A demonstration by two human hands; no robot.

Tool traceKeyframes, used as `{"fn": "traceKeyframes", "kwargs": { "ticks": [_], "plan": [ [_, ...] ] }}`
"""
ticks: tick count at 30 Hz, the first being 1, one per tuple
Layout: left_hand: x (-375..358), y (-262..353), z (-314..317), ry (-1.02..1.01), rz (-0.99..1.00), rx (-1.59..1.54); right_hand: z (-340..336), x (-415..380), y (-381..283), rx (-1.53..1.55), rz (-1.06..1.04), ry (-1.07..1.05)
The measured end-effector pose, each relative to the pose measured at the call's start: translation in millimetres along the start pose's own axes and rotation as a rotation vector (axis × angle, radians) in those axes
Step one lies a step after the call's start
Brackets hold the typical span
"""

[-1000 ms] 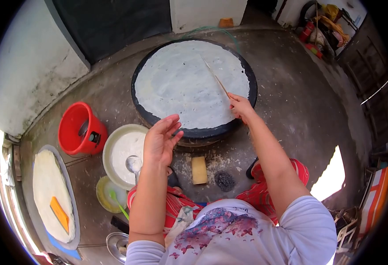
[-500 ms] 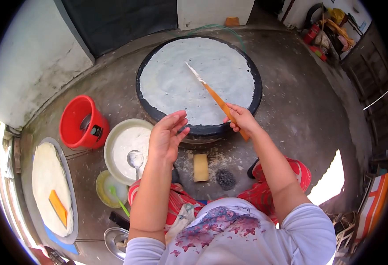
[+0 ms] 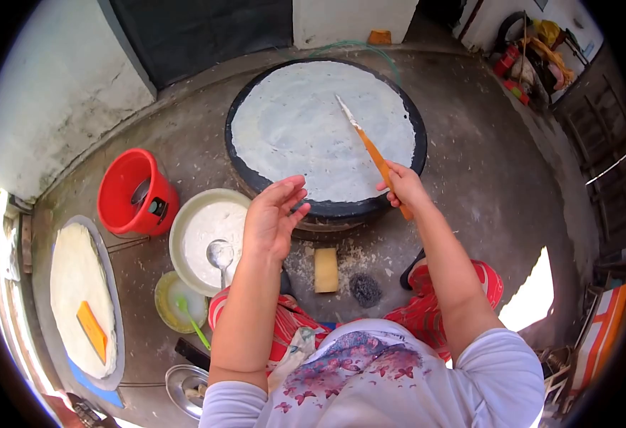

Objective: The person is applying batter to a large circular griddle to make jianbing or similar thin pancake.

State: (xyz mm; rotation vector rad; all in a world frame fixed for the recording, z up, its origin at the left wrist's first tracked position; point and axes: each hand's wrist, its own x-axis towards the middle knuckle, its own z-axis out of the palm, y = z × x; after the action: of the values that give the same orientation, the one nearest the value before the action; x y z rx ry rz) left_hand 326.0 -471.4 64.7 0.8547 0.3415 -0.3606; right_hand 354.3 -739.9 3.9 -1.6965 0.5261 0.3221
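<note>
A round black griddle point(image 3: 418, 153) bears a wide, thin sheet of pale batter point(image 3: 313, 128). My right hand point(image 3: 404, 187) grips a long orange-brown wooden spatula point(image 3: 375, 153) near its lower end. The spatula's batter-coated tip points up and left over the sheet; whether it touches is unclear. At the griddle's near left edge, my left hand point(image 3: 277, 217) is raised with its fingers apart and nothing in it. Below and left of that hand stands a large bowl of white batter point(image 3: 202, 232) with a metal ladle point(image 3: 220, 254) in it.
A red bucket point(image 3: 157, 207) stands left of the batter bowl. A smaller bowl with a green spoon point(image 3: 193, 322) sits below it. Stacked pale sheets point(image 3: 77, 278) lie far left under an orange scraper point(image 3: 92, 329). A yellow sponge point(image 3: 326, 269) and dark scrubber point(image 3: 365, 289) lie before the griddle.
My right hand has moved right with the spatula, whose tip has swung right and slightly up over the sheet. My left hand keeps nearly the same pose.
</note>
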Motion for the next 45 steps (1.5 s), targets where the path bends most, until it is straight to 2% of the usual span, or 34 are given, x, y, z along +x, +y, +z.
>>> {"fn": "traceKeyframes", "kwargs": {
  "ticks": [2, 4, 8, 11, 15, 18, 20, 21, 23, 24, 27, 29, 30, 32, 33, 35, 37, 39, 40, 42, 45],
  "plan": [
    [0, -1, -1, -0.007, -0.006, -0.001, 5, -5, 0, -0.062, -0.049, 0.044],
    [-1, -2, 1, -0.007, -0.004, -0.003, 11, -7, 1, 0.074, -0.044, -0.179],
    [-1, -3, 4, -0.01, -0.012, -0.002, 34, 0, 2, 0.084, -0.073, -0.288],
    [-2, -3, 3, -0.01, -0.012, -0.006, 55, 7, -1, 0.158, -0.093, -0.32],
    [0, -3, 3, -0.015, -0.006, -0.018, 77, 36, -6, 0.083, -0.072, -0.328],
    [1, -3, 1, -0.02, -0.006, -0.018, 101, 53, -17, -0.01, -0.045, -0.233],
    [1, -2, 1, -0.028, -0.008, -0.02, 111, 59, -19, -0.372, -0.16, -0.053],
    [2, -2, 1, -0.025, -0.008, -0.021, 116, 70, -9, -0.373, -0.159, -0.056],
    [1, -3, 1, -0.033, -0.002, -0.021, 126, 85, 7, -0.978, -0.653, 0.149],
    [1, -3, 1, -0.032, -0.006, -0.022, 129, 85, 9, -0.979, -0.65, 0.148],
    [1, -3, 3, -0.042, -0.01, -0.014, 129, 62, 1, -0.844, -0.54, 0.06],
    [1, -4, 2, -0.049, -0.018, -0.026, 118, 37, -6, -0.303, -0.214, -0.079],
    [1, -4, 2, -0.051, -0.018, -0.026, 106, 38, -4, -0.303, -0.216, -0.078],
    [0, -3, 2, -0.035, -0.012, -0.011, 78, 40, 1, 0.381, 0.099, -0.172],
    [-1, -3, 2, -0.035, -0.015, -0.013, 77, 39, 5, 0.38, 0.101, -0.169],
    [-5, -2, 4, -0.028, -0.002, -0.002, 75, 27, 18, -0.042, -0.092, 0.239],
    [-5, -3, 3, -0.036, -0.004, -0.005, 73, 26, 57, -0.632, -0.543, 0.281],
    [-5, -4, 4, -0.046, -0.011, -0.005, 76, -5, 61, -0.479, -0.539, -0.103],
    [-5, -3, 4, -0.045, -0.003, -0.002, 72, -21, 57, -0.475, -0.532, -0.093],
    [-6, -3, 4, -0.043, 0.002, -0.001, 67, -45, 53, 0.048, -0.128, -0.313],
    [-7, -1, 4, -0.033, 0.003, 0.014, 47, -51, 72, 0.177, -0.147, -0.17]
  ]
}}
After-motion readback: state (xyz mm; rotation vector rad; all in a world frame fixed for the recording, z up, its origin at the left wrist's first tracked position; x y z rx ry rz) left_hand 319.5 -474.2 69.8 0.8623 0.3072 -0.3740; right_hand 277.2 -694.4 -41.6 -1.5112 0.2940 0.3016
